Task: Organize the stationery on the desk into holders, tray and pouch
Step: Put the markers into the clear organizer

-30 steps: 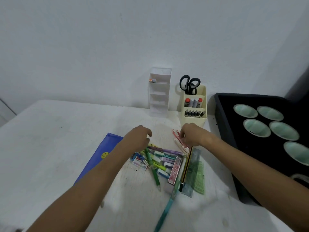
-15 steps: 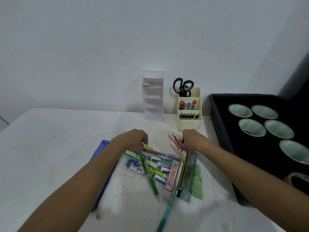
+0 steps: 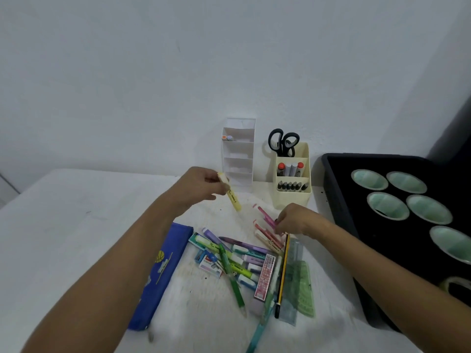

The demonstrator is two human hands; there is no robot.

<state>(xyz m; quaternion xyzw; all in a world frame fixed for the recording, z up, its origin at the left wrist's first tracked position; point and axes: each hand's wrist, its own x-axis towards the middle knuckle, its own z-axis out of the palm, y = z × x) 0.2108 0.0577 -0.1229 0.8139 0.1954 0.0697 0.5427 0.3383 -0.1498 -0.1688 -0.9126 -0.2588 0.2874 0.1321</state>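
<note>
1. Above the far side of the pile, your left hand [image 3: 201, 186] holds a pale yellow highlighter [image 3: 230, 193] clear of the bench [image 3: 76, 212]; that grip is clamped on its upper end, and the pen slants down to the right.
2. Your right hand [image 3: 295, 220] sits low at the right of the pile, its grip pinching a pink pen [image 3: 266, 216] that lies among other pink and cream pens [image 3: 269, 236]; whether the pen is off the bench, you cannot tell.
3. Between your forearms lies the loose pile: pastel highlighters [image 3: 242, 258], a green pencil [image 3: 233, 278], a purple pen [image 3: 244, 243], small boxes [image 3: 210, 263], a pink patterned strip [image 3: 266, 276], a yellow-and-black pencil [image 3: 283, 271], a clear ruler [image 3: 293, 281], a green ruler [image 3: 304, 289] and a teal pen [image 3: 260, 327].
4. Just left of the pile, partly under your left forearm, lies a blue pouch [image 3: 163, 273].
5. At the back by the wall stands a white tiered holder [image 3: 238, 154] with two small items [image 3: 227, 138] on its top shelf.
6. Beside it stands a cream holder [image 3: 293, 197] with black scissors [image 3: 283, 142], markers [image 3: 290, 169] and a row of dark pens [image 3: 293, 186].
7. To your right sits a black tray [image 3: 339, 194] holding pale green cups [image 3: 387, 205] and a roll of tape [image 3: 456, 286].
</note>
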